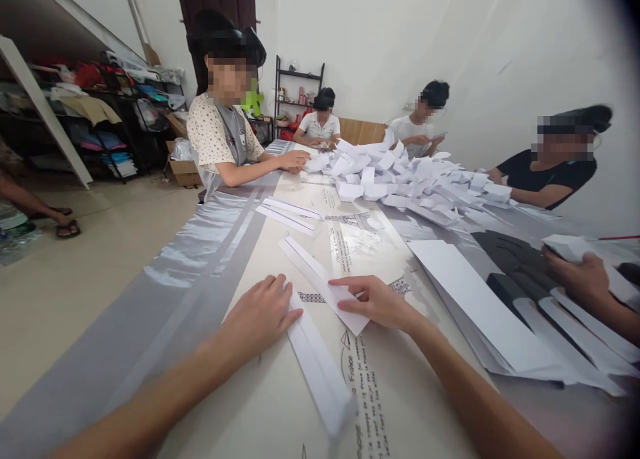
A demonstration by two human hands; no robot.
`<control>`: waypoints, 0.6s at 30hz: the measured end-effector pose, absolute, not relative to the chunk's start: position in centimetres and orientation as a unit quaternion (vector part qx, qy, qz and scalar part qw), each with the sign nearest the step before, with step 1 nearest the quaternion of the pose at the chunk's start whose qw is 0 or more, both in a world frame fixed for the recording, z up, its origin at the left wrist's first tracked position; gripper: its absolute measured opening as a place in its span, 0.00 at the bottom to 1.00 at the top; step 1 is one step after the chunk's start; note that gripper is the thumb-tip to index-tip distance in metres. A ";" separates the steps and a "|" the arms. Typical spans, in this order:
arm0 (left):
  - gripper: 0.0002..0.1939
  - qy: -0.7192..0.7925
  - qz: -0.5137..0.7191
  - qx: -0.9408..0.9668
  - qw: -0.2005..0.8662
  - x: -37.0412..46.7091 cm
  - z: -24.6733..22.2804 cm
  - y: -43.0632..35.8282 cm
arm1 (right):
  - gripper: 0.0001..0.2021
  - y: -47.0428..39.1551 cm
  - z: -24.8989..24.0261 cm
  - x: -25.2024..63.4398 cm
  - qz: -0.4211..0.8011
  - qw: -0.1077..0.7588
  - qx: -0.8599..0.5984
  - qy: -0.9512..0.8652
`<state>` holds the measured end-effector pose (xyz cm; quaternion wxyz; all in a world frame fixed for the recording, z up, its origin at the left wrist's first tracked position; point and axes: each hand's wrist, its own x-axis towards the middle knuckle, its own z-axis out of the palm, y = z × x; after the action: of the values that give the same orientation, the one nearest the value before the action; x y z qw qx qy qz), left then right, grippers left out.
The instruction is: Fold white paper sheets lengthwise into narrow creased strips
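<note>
A long white paper strip (320, 369) lies folded lengthwise on the table (200, 265) in front of me. My left hand (260, 312) lies flat on the table with its fingers pressing the strip's left edge. My right hand (375, 302) pinches the folded flap of the same strip (350, 315) near its middle, fingers closed on the paper. The strip's far end (300, 255) runs away from me between the two hands.
A stack of flat white sheets (480, 305) lies right of my right hand. Folded paper pieces (415, 179) are heaped at the table's far end. More strips (290, 212) lie mid-table. Several people sit around; another person's hand (580, 275) holds paper at the right.
</note>
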<state>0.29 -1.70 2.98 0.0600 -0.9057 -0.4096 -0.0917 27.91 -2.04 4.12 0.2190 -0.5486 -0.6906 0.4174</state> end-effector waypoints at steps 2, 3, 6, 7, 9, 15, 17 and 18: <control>0.20 -0.421 -0.117 -0.898 0.051 -0.9 2.5 -0.2 | 0.24 -2.4 4.2 27.5 0.444 0.197 -0.545 -0.683; 0.21 -0.431 -0.125 -0.893 0.042 -1.5 2.2 0.6 | 0.24 -2.6 4.3 27.2 0.456 0.187 -0.543 -0.680; 0.22 -0.465 -0.136 -0.874 0.032 -2.9 1.8 2.3 | 0.26 -3.5 4.3 25.9 0.469 0.171 -0.543 -0.675; 0.23 -0.476 -0.146 -0.867 0.035 -3.1 1.7 2.6 | 0.26 -3.9 4.3 25.3 0.467 0.169 -0.542 -0.678; 0.27 -0.485 -0.169 -0.857 0.042 -3.1 1.7 2.8 | 0.26 -4.7 4.1 24.0 0.468 0.168 -0.535 -0.683; 0.30 -0.480 -0.152 -0.864 0.028 -2.9 1.4 2.8 | 0.23 -6.1 4.7 22.0 0.423 0.176 -0.472 -0.754; 0.31 -0.482 -0.146 -0.864 0.017 -3.0 1.1 2.9 | 0.25 -6.2 5.4 22.3 0.393 0.154 -0.437 -0.795; 0.32 -0.481 -0.145 -0.864 0.009 -3.1 1.0 3.0 | 0.28 -6.3 5.7 22.5 0.382 0.138 -0.412 -0.816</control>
<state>-3.13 2.98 1.00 0.0092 -0.8644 -0.4814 -0.1452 22.45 -6.28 5.71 0.1384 -0.4116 -0.8159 0.3816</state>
